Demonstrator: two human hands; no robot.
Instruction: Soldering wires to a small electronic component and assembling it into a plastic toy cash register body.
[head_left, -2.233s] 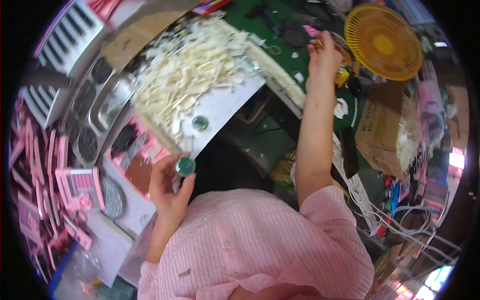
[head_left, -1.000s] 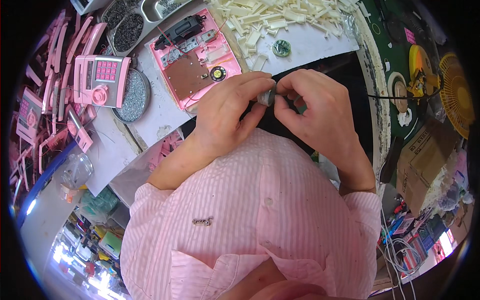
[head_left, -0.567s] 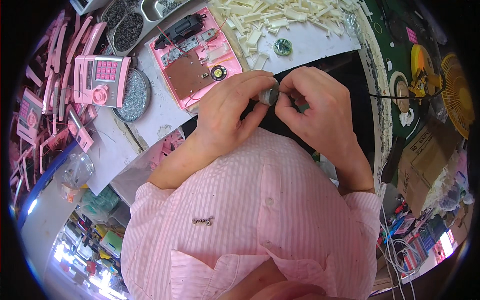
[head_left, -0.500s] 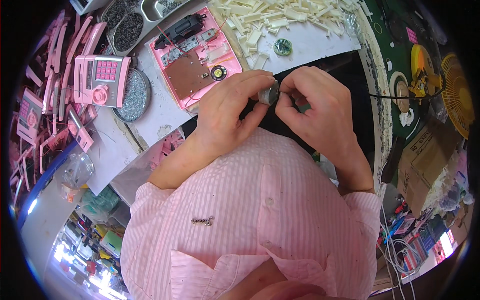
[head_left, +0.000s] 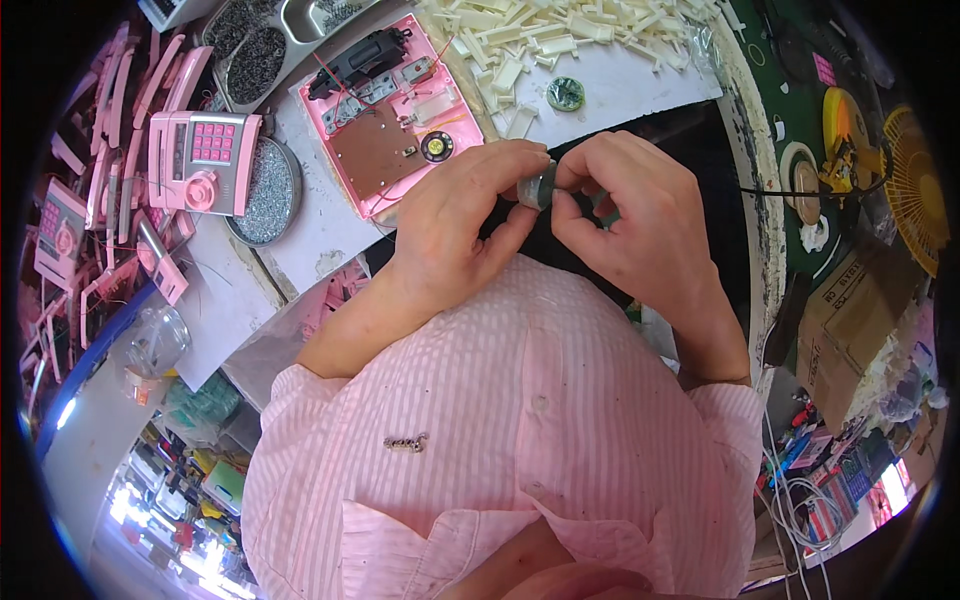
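Note:
Above my lap, my left hand [head_left: 452, 215] pinches a small greyish-green roll of tape [head_left: 538, 191] between thumb and fingers. My right hand [head_left: 640, 205] is right beside it, fingers curled, with thumb and fingertip pressed together at the roll's edge. Whatever lies in that pinch is too small to make out. Just left of my hands is an uncovered pink plastic housing [head_left: 372, 202]. Inside it are a brown board [head_left: 372, 158], a round black speaker [head_left: 437, 147], a black part [head_left: 360, 62] and thin wires.
Cream plastic pieces [head_left: 560, 30] are heaped at the back, near a round greenish roll [head_left: 565, 94]. On the left lie pink keypad panels [head_left: 205, 160], a round tin of small metal parts [head_left: 270, 190] and a metal tray of dark springs or screws [head_left: 290, 50]. A cardboard box [head_left: 850, 320] stands right.
The roll has turned slightly in my left fingers. My right hand has shifted a little to the left, its fingertips against the roll's edge.

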